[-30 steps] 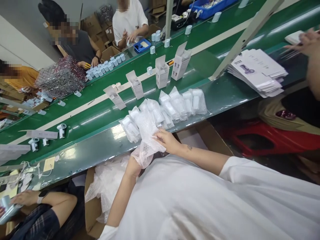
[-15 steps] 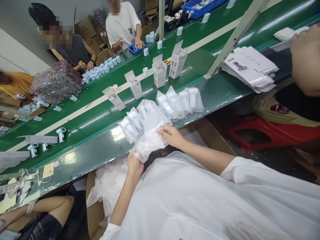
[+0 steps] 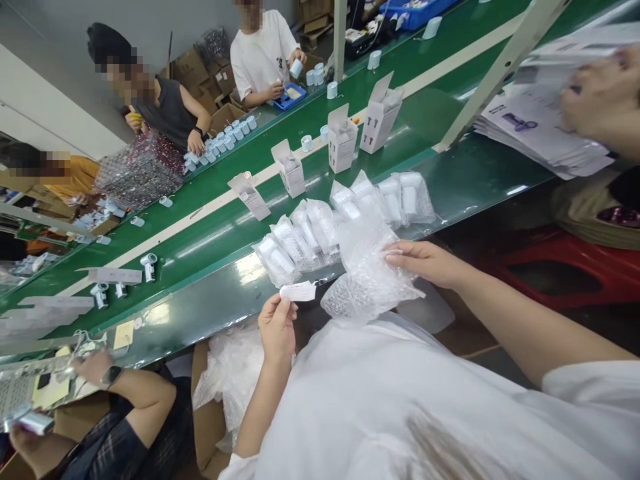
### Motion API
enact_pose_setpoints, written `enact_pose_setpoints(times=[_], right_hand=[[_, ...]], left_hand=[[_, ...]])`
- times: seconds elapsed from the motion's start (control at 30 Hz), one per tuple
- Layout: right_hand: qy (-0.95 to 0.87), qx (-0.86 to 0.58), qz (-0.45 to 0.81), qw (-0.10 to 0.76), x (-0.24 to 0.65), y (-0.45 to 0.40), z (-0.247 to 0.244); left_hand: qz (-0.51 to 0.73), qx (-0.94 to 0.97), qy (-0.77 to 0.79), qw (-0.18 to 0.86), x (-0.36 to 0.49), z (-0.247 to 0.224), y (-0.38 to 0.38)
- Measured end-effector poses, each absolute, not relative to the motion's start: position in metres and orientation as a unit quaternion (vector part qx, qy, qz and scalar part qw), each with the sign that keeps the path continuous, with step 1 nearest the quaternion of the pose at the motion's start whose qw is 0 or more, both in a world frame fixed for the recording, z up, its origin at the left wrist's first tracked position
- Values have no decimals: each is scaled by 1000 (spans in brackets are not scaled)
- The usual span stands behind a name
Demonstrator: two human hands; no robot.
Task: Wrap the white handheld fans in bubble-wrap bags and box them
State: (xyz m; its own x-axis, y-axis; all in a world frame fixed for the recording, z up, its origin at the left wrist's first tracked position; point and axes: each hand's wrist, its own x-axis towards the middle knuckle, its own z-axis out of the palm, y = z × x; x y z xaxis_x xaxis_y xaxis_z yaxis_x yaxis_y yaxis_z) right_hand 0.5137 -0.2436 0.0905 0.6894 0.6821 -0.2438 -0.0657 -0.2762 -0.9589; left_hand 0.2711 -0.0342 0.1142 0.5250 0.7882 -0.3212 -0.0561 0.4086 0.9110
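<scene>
My left hand [image 3: 278,328] pinches one end of a small white strip [image 3: 299,291], which looks like folded paper or plastic film, above the near edge of the bench. In my right hand [image 3: 425,260] a clear bubble-wrap bag [image 3: 363,273] is gripped by its side between thumb and fingers. Whether the bag has anything inside I cannot make out. Just beyond it, several bubble-wrapped white items [image 3: 320,227] lie in a row on the metal ledge [image 3: 225,293]. The bag overlaps the middle of that row.
Open white boxes [image 3: 343,143] stand along the green conveyor belt [image 3: 200,240]. A stack of printed cartons [image 3: 540,133] lies at right under a co-worker's hand [image 3: 605,100]. Below the ledge, a cardboard box [image 3: 203,427] holds more bubble wrap [image 3: 233,380]. A post [image 3: 490,80] rises from the bench.
My hands have moved apart. The left one has come off the bubble-wrap bag and now holds the white strip; the right one has shifted rightward with the bag. The camera view has shifted slightly.
</scene>
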Motion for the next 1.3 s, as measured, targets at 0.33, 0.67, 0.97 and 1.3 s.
enact_pose_setpoints(times=[0.33,0.67,0.97,1.3], right_hand=[[-395,-715,330,474,478,-218,112],[-476,-694,297,451,475,-199,113],[-429,-745,189,474,478,-141,82],[-820,-399,322,254,433,-89,60]], left_hand=[[350,771,241,474,244,119,-20],[378,792,245,412,230,104,-24],[276,336,547,715,174,56,-45],[478,-84,748,452,71,-27,-167]])
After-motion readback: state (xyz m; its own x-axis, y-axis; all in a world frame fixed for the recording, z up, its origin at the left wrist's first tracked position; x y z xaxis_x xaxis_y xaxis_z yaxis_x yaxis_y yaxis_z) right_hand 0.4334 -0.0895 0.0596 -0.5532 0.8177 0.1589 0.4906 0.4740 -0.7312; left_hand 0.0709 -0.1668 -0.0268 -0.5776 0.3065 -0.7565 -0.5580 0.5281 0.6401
